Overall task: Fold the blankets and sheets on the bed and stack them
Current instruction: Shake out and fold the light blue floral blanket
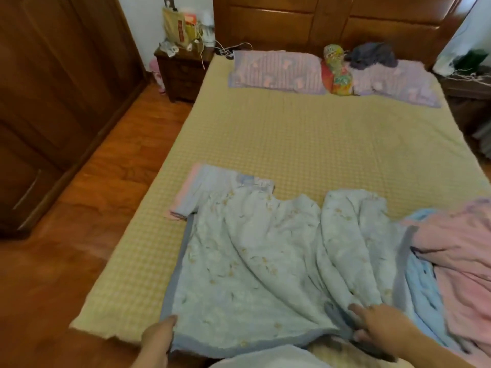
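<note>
The left hand (pixel 157 338) is gripping the near left corner of a pale blue quilted blanket (pixel 255 264), thumb lying on top of the fabric and the other fingers hidden beneath the edge. The right hand (pixel 382 328) is holding the same near edge further right, thumb pointing out over the cloth while the remaining fingers are curling around a bunched fold.

The blanket is looking soft and padded, printed with small yellowish flowers and bordered by a grey-blue band. It is lying across the near part of the bed (pixel 305 139), smooth on the left and gathering into long ridges that are running toward the right hand. Its far edge is uneven and overlapping a folded pink and pale blue cloth (pixel 202 189) near the left side of the mattress.

To the right, a rumpled pink blanket (pixel 459 266) and a bright blue cloth (pixel 422 288) are lying heaped, touching the quilted blanket's right edge.

The mattress cover is a flat yellow checked fabric, and its wide middle stretch is lying bare between the blankets and two lilac pillows (pixel 279 73) at the wooden headboard (pixel 332 19). A colourful bundle (pixel 336 70) and a grey garment (pixel 372 55) are resting by the pillows.

Left of the bed, a strip of glossy wooden floor (pixel 87 208) is running between the mattress edge and a dark wardrobe (pixel 53 88), with a cluttered nightstand (pixel 183 75) at its far end.
</note>
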Available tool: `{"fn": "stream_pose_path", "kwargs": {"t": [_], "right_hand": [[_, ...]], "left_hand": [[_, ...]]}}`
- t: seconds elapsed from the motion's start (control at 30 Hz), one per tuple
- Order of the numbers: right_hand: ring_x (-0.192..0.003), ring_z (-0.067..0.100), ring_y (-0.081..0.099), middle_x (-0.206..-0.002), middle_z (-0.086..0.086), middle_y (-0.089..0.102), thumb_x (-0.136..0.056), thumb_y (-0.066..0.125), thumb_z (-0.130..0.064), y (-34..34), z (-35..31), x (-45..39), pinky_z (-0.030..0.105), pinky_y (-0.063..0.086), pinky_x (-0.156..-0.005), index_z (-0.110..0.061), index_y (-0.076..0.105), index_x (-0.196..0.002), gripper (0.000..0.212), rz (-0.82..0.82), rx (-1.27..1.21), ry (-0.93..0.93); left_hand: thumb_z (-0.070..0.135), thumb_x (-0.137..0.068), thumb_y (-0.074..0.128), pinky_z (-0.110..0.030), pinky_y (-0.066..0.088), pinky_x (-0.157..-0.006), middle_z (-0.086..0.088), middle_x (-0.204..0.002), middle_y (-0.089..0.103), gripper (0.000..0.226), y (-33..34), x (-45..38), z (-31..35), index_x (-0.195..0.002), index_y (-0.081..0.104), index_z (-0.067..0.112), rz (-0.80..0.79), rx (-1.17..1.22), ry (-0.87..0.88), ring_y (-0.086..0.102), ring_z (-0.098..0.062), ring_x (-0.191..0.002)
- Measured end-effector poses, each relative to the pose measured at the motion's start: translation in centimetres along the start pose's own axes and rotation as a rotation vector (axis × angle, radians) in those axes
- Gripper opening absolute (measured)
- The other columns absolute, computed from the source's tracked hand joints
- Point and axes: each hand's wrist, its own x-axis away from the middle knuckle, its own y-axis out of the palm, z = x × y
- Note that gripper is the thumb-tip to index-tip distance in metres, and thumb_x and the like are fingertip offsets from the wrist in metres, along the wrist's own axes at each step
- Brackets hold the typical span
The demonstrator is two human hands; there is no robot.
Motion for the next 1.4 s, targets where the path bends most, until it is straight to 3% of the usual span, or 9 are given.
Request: {"fn": "stream_pose_path", "kwargs": {"t": [0.23,0.4,0.67,0.7,0.73,0.8,0.97,1.27,1.4], "right_hand": [[-0.056,0.013,0.066,-0.057,-0.009,0.065,-0.083,0.066,-0.064,-10.6,2.0,-0.2,0.022,0.03,-0.044,-0.034,0.072,-0.086,0.031,0.615,0.047,0.086],[-0.087,0.021,0.065,-0.084,-0.004,0.067,-0.062,0.041,-0.099,-14.9,-9.9,1.9,0.035,0.041,-0.066,-0.043,0.041,-0.127,0.086,0.105,-0.048,-0.246],[-0.071,0.028,0.057,-0.072,0.003,0.057,-0.086,0.047,-0.033,-8.6,-10.9,1.5,0.054,0.045,-0.091,-0.038,0.046,-0.113,0.027,0.203,-0.182,-0.195],[-0.065,0.025,0.056,-0.065,0.0,0.05,-0.084,0.05,-0.03,-8.2,-10.7,1.6,0.06,0.037,-0.1,-0.034,0.052,-0.11,0.027,0.229,-0.116,-0.203],[-0.057,0.018,0.054,-0.058,-0.004,0.044,-0.079,0.056,-0.029,-8.0,-10.3,1.9,0.042,-0.045,-0.083,-0.033,0.056,-0.098,0.02,0.262,-0.029,-0.218],[-0.04,0.008,0.041,-0.049,-0.006,0.039,-0.064,0.067,-0.031,-8.1,-9.3,2.6,0.023,0.044,-0.048,-0.034,0.045,-0.071,0.024,0.234,0.053,-0.268],[-0.038,0.01,0.031,-0.05,-0.007,0.036,-0.059,0.058,-0.032,-7.5,-8.2,3.9,0.026,0.03,-0.036,-0.029,0.035,-0.063,0.024,0.248,0.178,-0.364],[-0.04,0.012,0.029,-0.05,-0.008,0.038,-0.072,0.065,-0.032,-8.5,-7.6,4.9,0.027,0.034,-0.041,-0.028,0.043,-0.066,0.022,0.247,0.243,-0.411],[-0.039,0.011,0.033,-0.049,-0.008,0.042,-0.072,0.062,-0.027,-10.2,-6.9,4.8,0.025,0.03,-0.039,-0.033,0.059,-0.08,0.011,0.274,0.216,-0.392]], "left_hand": [[0.026,-0.086,0.059,-0.04,0.059,-0.088,-0.001,-0.103,0.077,0.029,4.2,15.1,6.6,-0.11,0.069,0.015,-0.528,-0.031,0.606,0.072,-0.02,-0.094],[0.006,-0.08,0.067,-0.028,0.056,-0.07,-0.016,-0.094,0.077,0.026,9.3,25.1,6.6,-0.106,0.072,0.005,-0.952,0.081,0.519,0.074,-0.024,-0.084],[0.047,-0.099,0.057,-0.027,0.046,-0.074,0.011,-0.076,0.07,0.037,8.5,21.2,5.8,-0.075,0.072,0.025,-0.85,-0.314,0.794,0.06,-0.002,-0.072],[0.044,-0.1,0.057,-0.029,0.047,-0.072,0.011,-0.073,0.067,0.034,8.7,20.3,6.1,-0.074,0.07,0.025,-0.692,-0.266,0.885,0.06,-0.004,-0.07],[0.035,-0.1,0.057,-0.029,0.049,-0.074,0.013,-0.077,0.066,0.025,8.9,19.3,6.6,-0.08,0.068,0.028,-0.564,-0.173,0.986,0.06,-0.005,-0.073],[0.019,-0.099,0.054,-0.03,0.05,-0.094,0.019,-0.113,0.06,0.024,9.3,17.2,8.4,-0.109,0.064,0.039,-0.431,-0.335,1.367,0.057,-0.008,-0.104],[0.022,-0.089,0.057,-0.044,0.022,-0.121,-0.003,-0.146,0.044,0.045,12.2,14.9,13.5,-0.134,0.052,0.024,-0.446,-1.374,2.145,0.03,-0.028,-0.143],[0.034,-0.091,0.06,-0.042,0.025,-0.119,-0.003,-0.13,0.058,0.035,15.3,17.3,15.2,-0.123,0.053,0.022,-0.645,-1.605,2.42,0.044,-0.026,-0.133],[0.042,-0.089,0.062,-0.03,0.033,-0.084,0.002,-0.089,0.063,0.021,13.9,16.4,17.8,-0.095,0.049,0.026,-0.654,-1.614,1.993,0.056,-0.022,-0.082]]}}
